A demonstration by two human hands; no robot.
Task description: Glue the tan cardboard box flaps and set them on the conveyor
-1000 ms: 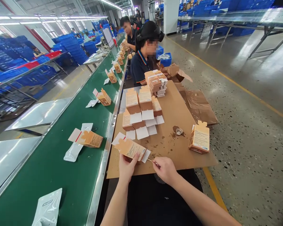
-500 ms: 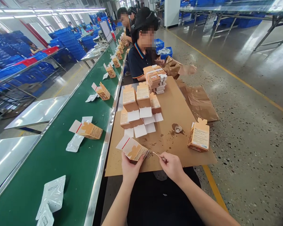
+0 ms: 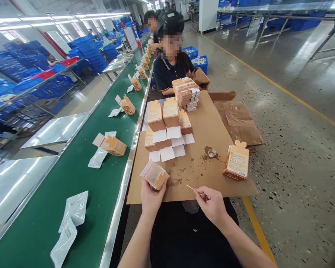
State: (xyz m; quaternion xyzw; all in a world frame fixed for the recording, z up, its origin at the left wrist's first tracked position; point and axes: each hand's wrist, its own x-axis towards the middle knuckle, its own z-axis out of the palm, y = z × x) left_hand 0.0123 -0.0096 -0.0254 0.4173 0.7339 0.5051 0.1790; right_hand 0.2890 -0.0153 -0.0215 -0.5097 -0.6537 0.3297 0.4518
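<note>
My left hand (image 3: 153, 198) is closed around a small orange-and-white carton (image 3: 156, 175), tilted, with its white flap pointing up and left. In my right hand (image 3: 212, 201), a thin cotton swab (image 3: 190, 187) is pinched, its pale tip pointing left toward the carton but apart from it. Both hands are over the near edge of a brown cardboard sheet (image 3: 206, 126). A small round dish (image 3: 211, 153) sits on a dark wet stain beyond my right hand. One more carton (image 3: 236, 160) stands upright at the sheet's right side.
Stacked cartons (image 3: 159, 115) with white flaps stand ahead on the sheet, flat bundled ones (image 3: 185, 91) behind. On the left, a green conveyor belt (image 3: 80, 175) carries cartons and silver pouches (image 3: 72, 212). A co-worker (image 3: 170, 63) sits across; brown bags (image 3: 240, 123) lie right.
The carton in my left hand has turned, showing less of its printed side. My right hand has moved slightly right, away from it. Belt items have shifted up and right in view.
</note>
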